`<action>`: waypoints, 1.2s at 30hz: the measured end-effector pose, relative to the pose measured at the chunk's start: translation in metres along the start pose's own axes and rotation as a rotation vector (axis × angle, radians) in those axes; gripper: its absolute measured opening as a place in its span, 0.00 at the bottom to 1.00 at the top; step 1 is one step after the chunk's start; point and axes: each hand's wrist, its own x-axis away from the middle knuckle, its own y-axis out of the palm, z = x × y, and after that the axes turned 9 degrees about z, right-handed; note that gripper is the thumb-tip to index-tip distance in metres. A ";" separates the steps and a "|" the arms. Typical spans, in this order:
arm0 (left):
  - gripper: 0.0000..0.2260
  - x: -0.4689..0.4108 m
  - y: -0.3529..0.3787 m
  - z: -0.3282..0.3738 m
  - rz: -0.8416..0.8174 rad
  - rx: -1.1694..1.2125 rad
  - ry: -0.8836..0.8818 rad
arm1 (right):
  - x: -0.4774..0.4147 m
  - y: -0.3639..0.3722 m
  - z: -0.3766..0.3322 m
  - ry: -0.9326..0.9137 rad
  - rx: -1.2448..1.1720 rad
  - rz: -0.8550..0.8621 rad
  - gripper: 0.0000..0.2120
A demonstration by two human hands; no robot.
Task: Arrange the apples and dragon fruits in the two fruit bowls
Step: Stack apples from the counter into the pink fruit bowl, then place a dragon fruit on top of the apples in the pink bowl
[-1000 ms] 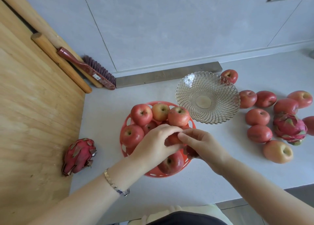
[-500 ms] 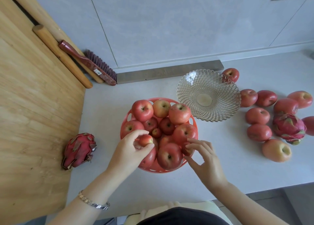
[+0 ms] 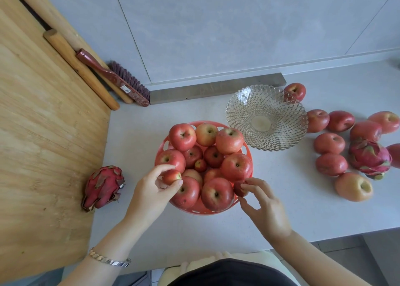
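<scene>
A home kitchen: grey countertop, wooden board, rolling pin.

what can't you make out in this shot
All head view:
- Lower apples in the red bowl: buried under the top layer, so no count.
- Small apple: partly covered by the left hand's fingers.
- Dark apple: partly behind the right hand's fingertips.
- Rightmost apple: cut by the frame edge.
- Brush label: too small to read.
</scene>
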 end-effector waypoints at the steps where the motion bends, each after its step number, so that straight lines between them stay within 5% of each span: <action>1: 0.14 0.000 -0.002 -0.002 0.022 0.009 -0.008 | 0.000 0.000 -0.001 0.008 0.021 -0.020 0.19; 7: 0.12 -0.001 -0.010 -0.020 0.159 -0.034 -0.035 | -0.023 -0.008 -0.005 0.000 0.146 -0.162 0.22; 13: 0.13 0.005 0.002 -0.038 0.151 0.032 -0.019 | -0.036 -0.005 -0.020 0.086 0.015 -0.206 0.15; 21: 0.14 -0.003 0.001 -0.055 0.217 -0.376 0.456 | -0.038 0.002 -0.035 0.073 -0.067 -0.258 0.10; 36: 0.07 -0.016 0.010 -0.060 0.059 -0.480 0.446 | -0.038 0.009 -0.042 0.108 -0.100 -0.277 0.07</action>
